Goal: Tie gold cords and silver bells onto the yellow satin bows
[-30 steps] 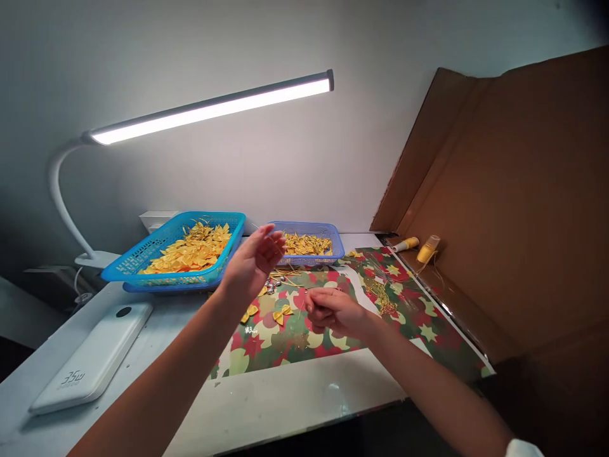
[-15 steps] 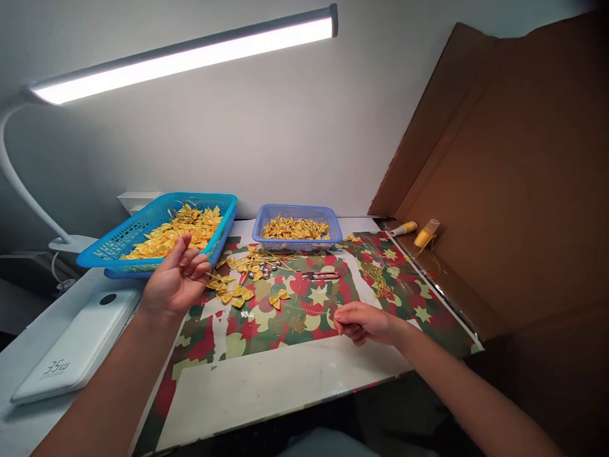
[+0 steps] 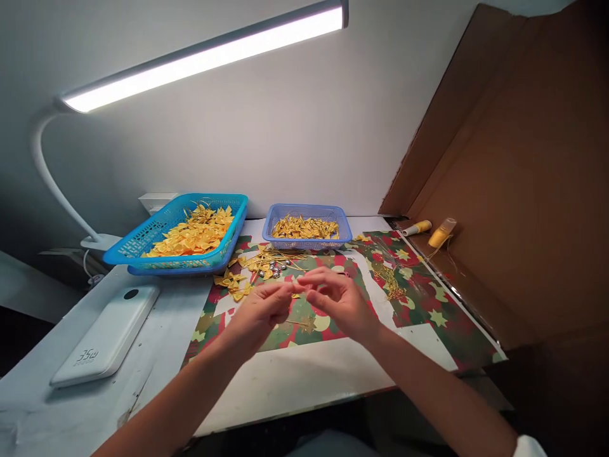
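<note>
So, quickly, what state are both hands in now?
Left hand: closed in a pinch; anything held can't be made out.
Right hand: loosely curled, partly open; can't tell if holding anything.

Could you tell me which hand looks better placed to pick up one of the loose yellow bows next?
Probably the left hand: it is nearer the loose yellow bows, which lie beyond it and to its left, while the right hand would likely have to reach past it.

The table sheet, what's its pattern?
The sheet has stars and camouflage-like blotches in red, green and pale yellow, best in the head view.
</note>
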### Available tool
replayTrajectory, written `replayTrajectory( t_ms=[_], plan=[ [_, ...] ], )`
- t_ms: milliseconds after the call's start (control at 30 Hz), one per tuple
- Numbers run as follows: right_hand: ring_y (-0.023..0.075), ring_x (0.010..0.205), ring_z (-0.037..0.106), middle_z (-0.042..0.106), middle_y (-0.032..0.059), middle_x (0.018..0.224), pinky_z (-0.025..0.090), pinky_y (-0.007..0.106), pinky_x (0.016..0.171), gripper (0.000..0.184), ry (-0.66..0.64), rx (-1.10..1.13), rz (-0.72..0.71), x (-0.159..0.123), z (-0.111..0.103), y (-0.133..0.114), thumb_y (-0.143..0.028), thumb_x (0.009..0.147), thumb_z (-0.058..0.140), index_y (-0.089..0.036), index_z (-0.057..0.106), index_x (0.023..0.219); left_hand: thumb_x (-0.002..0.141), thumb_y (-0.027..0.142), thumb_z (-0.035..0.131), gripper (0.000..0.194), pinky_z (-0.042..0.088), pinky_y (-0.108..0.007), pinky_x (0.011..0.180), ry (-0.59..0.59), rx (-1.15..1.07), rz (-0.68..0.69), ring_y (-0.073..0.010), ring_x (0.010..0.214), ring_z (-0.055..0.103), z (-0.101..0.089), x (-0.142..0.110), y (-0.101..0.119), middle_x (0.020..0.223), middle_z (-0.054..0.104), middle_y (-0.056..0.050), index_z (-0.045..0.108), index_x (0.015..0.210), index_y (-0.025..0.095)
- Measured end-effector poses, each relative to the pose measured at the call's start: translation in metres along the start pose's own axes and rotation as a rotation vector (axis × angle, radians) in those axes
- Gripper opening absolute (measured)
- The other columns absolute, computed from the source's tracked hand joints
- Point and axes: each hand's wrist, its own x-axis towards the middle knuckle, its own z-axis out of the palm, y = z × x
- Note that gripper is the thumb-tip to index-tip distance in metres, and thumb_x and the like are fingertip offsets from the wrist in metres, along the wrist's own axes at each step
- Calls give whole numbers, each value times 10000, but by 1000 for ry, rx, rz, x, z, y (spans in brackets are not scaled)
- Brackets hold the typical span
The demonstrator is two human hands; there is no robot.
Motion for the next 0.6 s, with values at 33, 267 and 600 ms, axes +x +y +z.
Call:
replayTrajectory(
  t_ms=[33,267,600],
  plan=[
    [154,850,596,655,35,981,485,301,733,235,7,69,51,1,7,4,-417,766,703,-259,741,937,644,487,797,400,142,-192,427,-13,35,-2,-45,478,147,3,0,-2,511,217,90,624,641,126],
    [149,829,575,663,13,843,474,289,755,225,109,323,204,-3,16,21,-396,672,776,-242,741,832,725,566,690,472,124,-253,478,-100,241,5,-73,505,125,-3,4,-8,520,204,75,523,562,156],
    [99,666,447,496,-31,702,405,239,667,318,235,394,244,1,24,34,-476,702,745,-201,587,722,742,544,675,442,185,-244,519,-118,272,-33,-83,550,244,-7,17,-29,578,336,43,555,594,145]
  ],
)
